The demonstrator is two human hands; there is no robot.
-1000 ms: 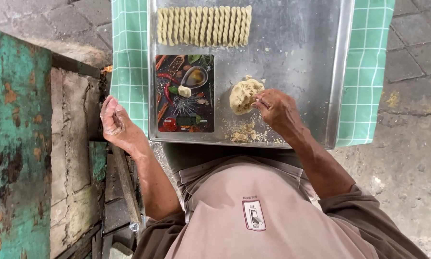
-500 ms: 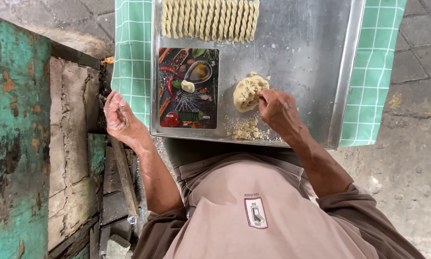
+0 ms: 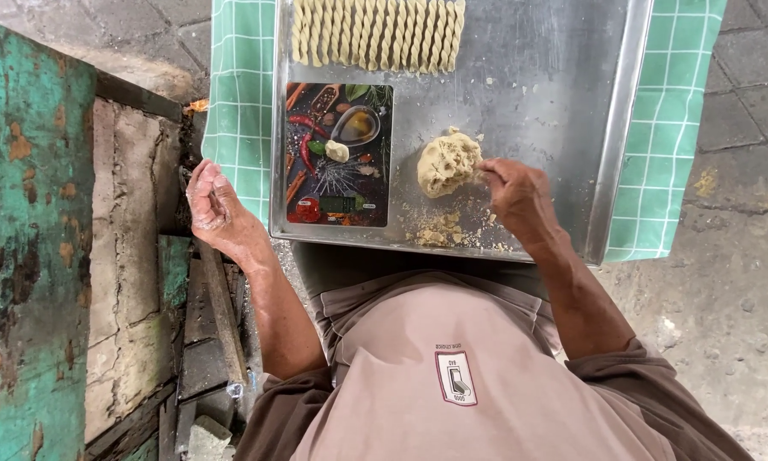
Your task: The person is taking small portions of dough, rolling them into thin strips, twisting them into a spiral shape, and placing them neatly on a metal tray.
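**One head-worn camera, looking straight down**

A single view is covering the scene, and it is coming from a camera sitting on the person's head. It is facing almost vertically downward, so the person's own chest and brown shirt (image 3: 452,376) are filling the lower middle of the frame, and both forearms are running up from there. The lens is sitting close, within arm's reach of the metal tray (image 3: 537,77), whose far edge is being cut off at the top. The left margin is taking in a worn turquoise surface (image 3: 25,256); the right margin is showing paved ground (image 3: 742,256). No second view is sharing any part of this.
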